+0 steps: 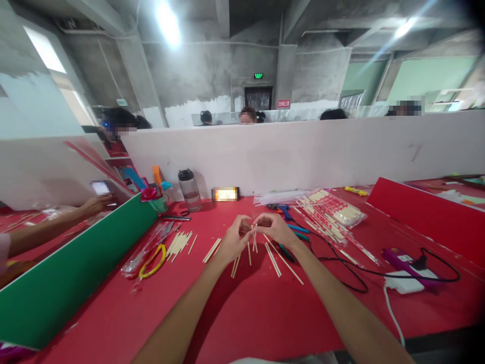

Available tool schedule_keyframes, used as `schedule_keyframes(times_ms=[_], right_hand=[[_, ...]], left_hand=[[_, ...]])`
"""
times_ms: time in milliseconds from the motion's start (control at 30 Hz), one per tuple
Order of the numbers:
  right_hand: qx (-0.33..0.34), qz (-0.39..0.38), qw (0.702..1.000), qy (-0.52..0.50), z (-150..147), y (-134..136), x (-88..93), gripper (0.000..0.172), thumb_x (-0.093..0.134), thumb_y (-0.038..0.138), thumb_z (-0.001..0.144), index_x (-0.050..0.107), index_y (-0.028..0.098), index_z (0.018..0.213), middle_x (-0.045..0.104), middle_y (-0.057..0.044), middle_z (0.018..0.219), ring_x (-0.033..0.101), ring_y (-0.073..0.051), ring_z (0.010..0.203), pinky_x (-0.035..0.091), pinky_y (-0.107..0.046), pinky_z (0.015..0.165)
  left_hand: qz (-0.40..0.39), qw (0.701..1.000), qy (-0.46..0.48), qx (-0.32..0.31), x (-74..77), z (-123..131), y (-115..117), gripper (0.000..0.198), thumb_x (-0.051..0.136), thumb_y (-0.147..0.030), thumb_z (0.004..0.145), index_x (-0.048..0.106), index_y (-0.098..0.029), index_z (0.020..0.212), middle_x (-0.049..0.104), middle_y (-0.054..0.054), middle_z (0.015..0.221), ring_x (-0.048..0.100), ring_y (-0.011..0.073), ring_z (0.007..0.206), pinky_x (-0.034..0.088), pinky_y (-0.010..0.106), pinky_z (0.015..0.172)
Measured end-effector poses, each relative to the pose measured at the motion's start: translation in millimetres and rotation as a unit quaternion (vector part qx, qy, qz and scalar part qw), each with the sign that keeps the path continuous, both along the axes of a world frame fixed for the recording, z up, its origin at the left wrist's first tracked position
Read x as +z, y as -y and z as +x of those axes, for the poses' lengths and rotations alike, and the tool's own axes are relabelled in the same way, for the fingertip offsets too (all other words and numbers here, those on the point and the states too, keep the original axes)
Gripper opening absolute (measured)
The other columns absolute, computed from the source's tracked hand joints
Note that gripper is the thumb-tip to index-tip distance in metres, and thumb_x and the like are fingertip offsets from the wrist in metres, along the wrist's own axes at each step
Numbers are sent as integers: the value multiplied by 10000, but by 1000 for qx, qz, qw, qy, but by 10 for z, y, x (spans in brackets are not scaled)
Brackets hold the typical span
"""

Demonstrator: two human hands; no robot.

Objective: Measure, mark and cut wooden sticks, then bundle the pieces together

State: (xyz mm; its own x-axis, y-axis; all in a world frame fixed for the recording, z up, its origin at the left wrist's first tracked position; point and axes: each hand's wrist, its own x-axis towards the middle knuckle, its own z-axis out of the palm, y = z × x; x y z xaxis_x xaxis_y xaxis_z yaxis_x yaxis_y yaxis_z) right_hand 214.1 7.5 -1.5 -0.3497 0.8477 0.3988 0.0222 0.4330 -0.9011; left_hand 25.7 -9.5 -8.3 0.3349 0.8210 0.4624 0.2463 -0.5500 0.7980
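Note:
Near the middle of the red table, my left hand [237, 236] and my right hand [276, 228] meet at the fingertips. Both hands have their fingers pinched on thin wooden sticks [255, 241], which hang down between them in a narrow crossing shape. Loose sticks lie below and beside the hands, including a pair [273, 260] under my right hand and a few [212, 250] left of my left hand. Farther left is a larger group of short sticks [179, 245] beside yellow-handled scissors [153, 262].
A bottle [190, 191] and a phone [226, 194] stand at the back by the white partition [288, 156]. Packaged sticks [335, 210], a blue glue gun [285, 211], pliers and a black cable lie right. A purple power strip [407, 263] is far right. A green divider [83, 268] borders the left.

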Motion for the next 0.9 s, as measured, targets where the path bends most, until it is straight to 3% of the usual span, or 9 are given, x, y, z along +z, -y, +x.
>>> schedule_keyframes(times_ms=[133,367,600,900], right_hand=[[-7,12,999,39,22,12,27,198,734,338,751,703,161,834,707,-30,787,661,-177,757,512,-290,761],[-21,21,998,63,21,22,35,221,731,357,750,718,156,841,707,-32,783,648,-177,734,505,-281,723],[-35,41,996,75,28,21,14,218,721,359,757,727,160,845,721,-44,796,659,-183,744,516,-285,731],[-36,64,993,92,17,23,-15,177,688,337,788,722,172,843,731,-48,830,671,-189,778,518,-290,764]], left_hand=[[17,1000,-11,-16,-82,29,-3,305,574,-291,894,459,-213,1166,627,36,942,629,144,856,521,271,761],[57,997,-47,-1,-33,37,28,268,529,-267,912,469,-211,1167,624,40,959,615,145,868,503,281,794],[9,998,-59,-9,-93,7,-8,320,561,-320,901,462,-214,1187,645,14,856,624,140,774,496,268,751],[1,996,-83,-16,-96,4,-9,307,588,-249,868,481,-218,1154,664,2,835,636,139,761,485,255,726]])
